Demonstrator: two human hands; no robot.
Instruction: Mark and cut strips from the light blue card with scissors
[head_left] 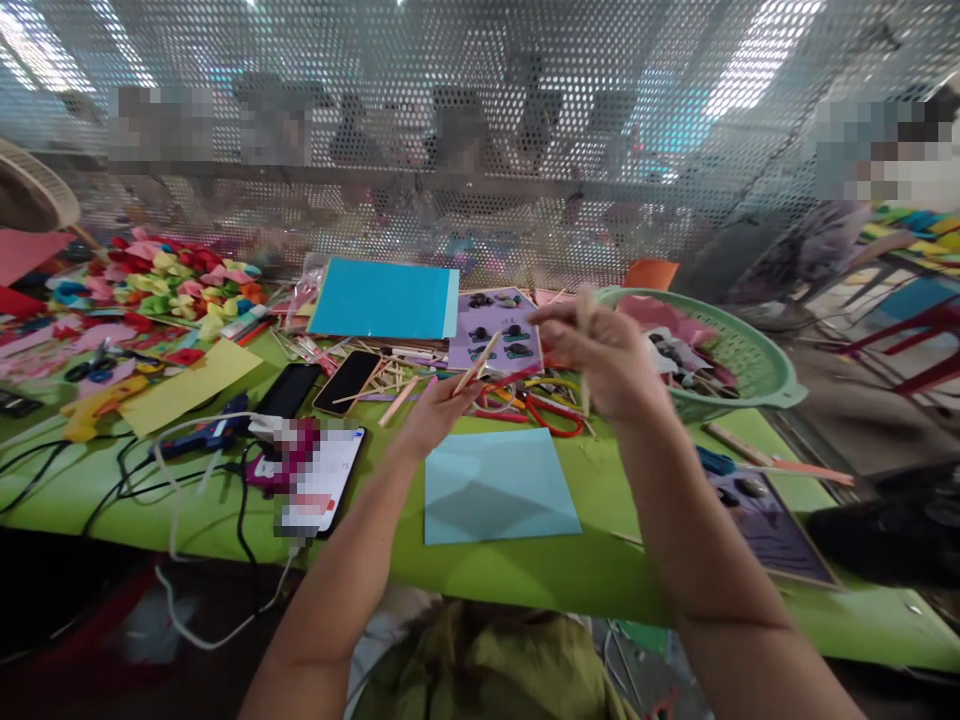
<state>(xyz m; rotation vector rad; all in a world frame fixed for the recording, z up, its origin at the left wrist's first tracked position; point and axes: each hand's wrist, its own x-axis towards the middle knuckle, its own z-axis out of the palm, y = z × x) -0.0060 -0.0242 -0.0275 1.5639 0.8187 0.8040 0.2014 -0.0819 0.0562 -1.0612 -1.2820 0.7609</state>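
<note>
My left hand (435,408) is raised over the green table (525,570), fingers pinched on a thin wooden stick (478,362) that points up and to the right. My right hand (600,360) is held higher, fingers curled round another wooden stick (583,345) that stands nearly upright; it is blurred by motion. Below both hands a light blue paper sheet (495,485) lies flat on the table. Loose wooden sticks (390,385) and red-handled scissors (551,415) lie just beyond the hands.
A brighter blue sheet (382,298) rests on a stack at the back. Two phones (345,380) and another phone (322,480) with cables lie left. A green basket (742,360) stands right. Coloured paper flowers (172,280) and a glue gun (202,438) are far left.
</note>
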